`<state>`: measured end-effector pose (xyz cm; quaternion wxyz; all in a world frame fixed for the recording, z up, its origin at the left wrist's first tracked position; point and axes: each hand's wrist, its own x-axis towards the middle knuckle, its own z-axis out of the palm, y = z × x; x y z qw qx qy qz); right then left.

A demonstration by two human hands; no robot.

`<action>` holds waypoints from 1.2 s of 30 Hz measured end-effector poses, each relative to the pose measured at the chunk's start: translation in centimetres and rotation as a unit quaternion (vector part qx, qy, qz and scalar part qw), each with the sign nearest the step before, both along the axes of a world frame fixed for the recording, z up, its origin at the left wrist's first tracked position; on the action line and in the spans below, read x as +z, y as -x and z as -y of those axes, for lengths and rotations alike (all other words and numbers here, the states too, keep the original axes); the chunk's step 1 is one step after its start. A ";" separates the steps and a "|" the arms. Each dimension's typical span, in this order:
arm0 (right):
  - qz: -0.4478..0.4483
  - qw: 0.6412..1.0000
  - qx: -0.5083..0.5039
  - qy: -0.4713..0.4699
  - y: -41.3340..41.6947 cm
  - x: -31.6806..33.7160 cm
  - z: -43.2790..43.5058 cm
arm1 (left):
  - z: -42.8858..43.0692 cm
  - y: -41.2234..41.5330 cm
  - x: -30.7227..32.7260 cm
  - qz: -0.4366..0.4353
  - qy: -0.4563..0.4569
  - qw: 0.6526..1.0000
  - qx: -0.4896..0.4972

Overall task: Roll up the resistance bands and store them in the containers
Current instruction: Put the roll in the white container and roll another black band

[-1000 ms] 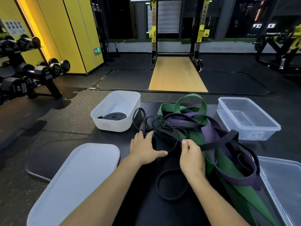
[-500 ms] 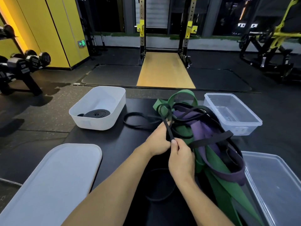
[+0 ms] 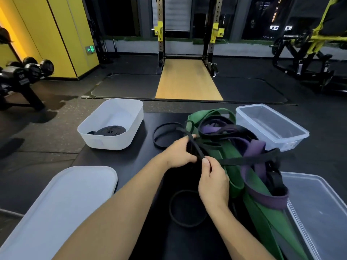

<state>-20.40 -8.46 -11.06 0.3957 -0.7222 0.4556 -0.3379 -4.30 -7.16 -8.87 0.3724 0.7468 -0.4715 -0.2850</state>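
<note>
Thin black rubber resistance band (image 3: 244,161) runs toward the desk's (image 3: 122,160) right edge; left hand (image 3: 180,152) grips it, right hand (image 3: 214,182) pinches it.

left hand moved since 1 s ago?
Yes. The left hand went right, away from the white tub, and now grips a black band.
</note>
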 end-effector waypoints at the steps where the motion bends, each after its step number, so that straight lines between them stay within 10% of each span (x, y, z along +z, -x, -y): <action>1: -0.005 1.000 0.010 0.002 -0.2 -0.1 -0.3 | -0.4 -1.0 0.3 0.026 -0.015 1.000 0.007; 8: -0.050 0.992 0.116 0.031 -0.2 -0.1 -1.4 | 0.0 -8.4 2.9 0.244 -0.014 0.963 0.110; 13: -0.040 0.989 0.142 0.029 -0.4 -0.3 -1.3 | -0.5 -9.7 3.2 0.207 -0.103 0.969 0.092; 19: 0.006 0.992 0.126 0.014 -1.4 0.3 -1.4 | -5.0 -4.2 3.1 0.169 0.032 0.959 0.223; 27: 0.083 0.928 0.296 -0.209 -1.7 2.8 -3.4 | -11.9 3.1 1.3 -0.306 0.017 0.922 0.237; 31: 0.010 0.890 0.438 -0.127 0.4 3.5 -5.6 | -12.5 3.4 0.9 -0.393 0.018 0.892 0.222; 36: -0.006 0.865 0.430 -0.260 2.2 3.8 -5.8 | -13.1 2.9 1.2 -0.425 0.052 0.866 0.259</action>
